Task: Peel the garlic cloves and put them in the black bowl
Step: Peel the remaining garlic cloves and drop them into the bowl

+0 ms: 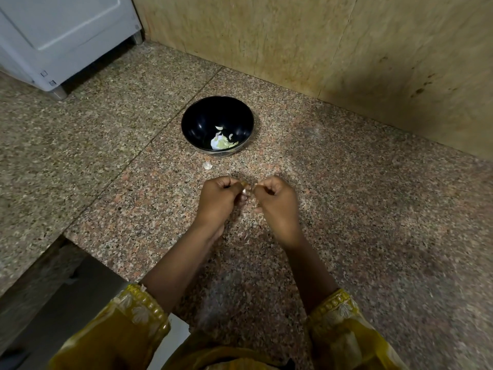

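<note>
The job looks partly done. The black bowl (202,121) stands on the table (346,209) at 12 o'clock from the hands, apart from them. In its bottom, toward its 6 o'clock side, lie a few pale peeled cloves (221,142), so some have been finished and dropped in.

One garlic clove (245,190) is in work. It sits between the two hands above the table, on the near side of the bowl. The left hand (217,202) has its fingers curled and its grip is clamped on the clove. The right hand (277,206) is curled too, its grip pinching at the clove's other side; whether it has the skin or the flesh is too small to tell. How much skin remains on this clove cannot be made out.

A small pale scrap (207,165) lies on the table at the bowl's 7 o'clock, just outside the rim; it may be peel or a clove. No other unpeeled garlic is visible, so by my judgement what is left is stripping this clove and dropping it in the bowl
</note>
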